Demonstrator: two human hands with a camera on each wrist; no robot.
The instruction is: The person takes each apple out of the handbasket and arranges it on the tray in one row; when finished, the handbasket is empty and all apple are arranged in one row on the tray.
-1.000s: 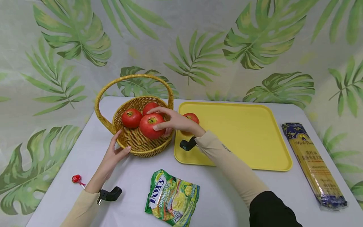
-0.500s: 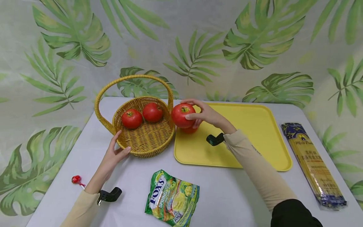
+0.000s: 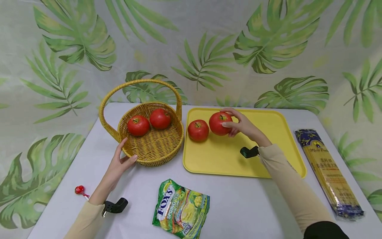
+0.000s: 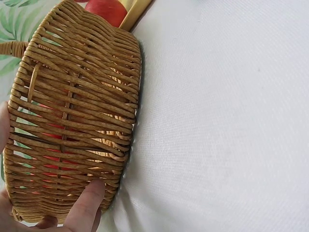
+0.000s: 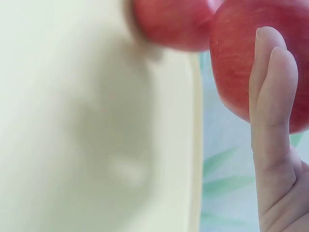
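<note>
My right hand (image 3: 243, 126) grips a red apple (image 3: 217, 124) between thumb and fingers, over the back part of the yellow tray (image 3: 226, 159). In the right wrist view, the held apple (image 5: 231, 72) appears raised off the tray. Just left of it, a second apple (image 3: 198, 130) sits on the tray. My left hand (image 3: 116, 167) holds the near left side of the wicker basket (image 3: 155, 159), thumb at the rim. Fingers (image 4: 87, 208) press the basket's outer wall in the left wrist view. Two apples lie inside: one at the left (image 3: 138, 125), another behind (image 3: 160, 119).
A green candy bag (image 3: 182, 209) lies at the front of the white table. Along the right edge is a spaghetti pack (image 3: 328, 172). A red lollipop (image 3: 80, 190) lies beside the left forearm. The basket's tall handle (image 3: 140, 80) arches over it.
The right hand has lifted an apple out of the basket and carried it right, past the apple on the tray. My left hand stays on the basket.
</note>
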